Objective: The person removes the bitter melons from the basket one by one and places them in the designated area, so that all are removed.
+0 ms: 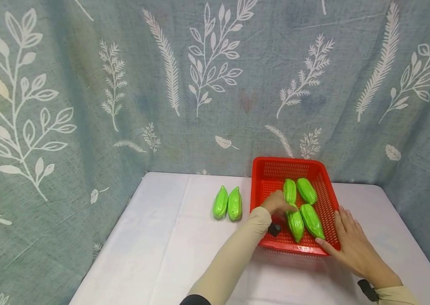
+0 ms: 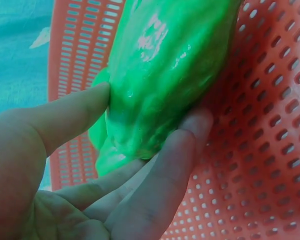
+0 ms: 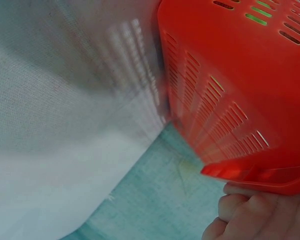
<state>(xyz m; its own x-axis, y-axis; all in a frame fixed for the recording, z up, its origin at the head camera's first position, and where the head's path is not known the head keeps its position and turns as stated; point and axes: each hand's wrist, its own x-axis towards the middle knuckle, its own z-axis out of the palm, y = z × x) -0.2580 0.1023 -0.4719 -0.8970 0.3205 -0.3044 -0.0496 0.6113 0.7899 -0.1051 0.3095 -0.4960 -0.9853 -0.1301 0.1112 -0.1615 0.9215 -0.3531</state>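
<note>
A white tabletop (image 1: 177, 250) spreads beneath the left grip (image 1: 278, 203); a blue-grey curtain (image 1: 245, 97) printed with white leaves (image 1: 223, 142) hangs beyond and to both sides, under soft, even light.

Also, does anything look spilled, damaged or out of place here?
Nothing stands out: no spill or damage shows. Two glossy green ridged gourds lie neatly side by side outside the red perforated plastic basket.

Bright green vegetables (image 1: 235, 204) and a red basket (image 1: 270, 186) stand out against a white tablecloth (image 1: 184, 237), a blue-grey curtain (image 1: 245, 101) patterned with white leaves and sprigs, and plain beige sleeves (image 1: 234, 250).
</note>
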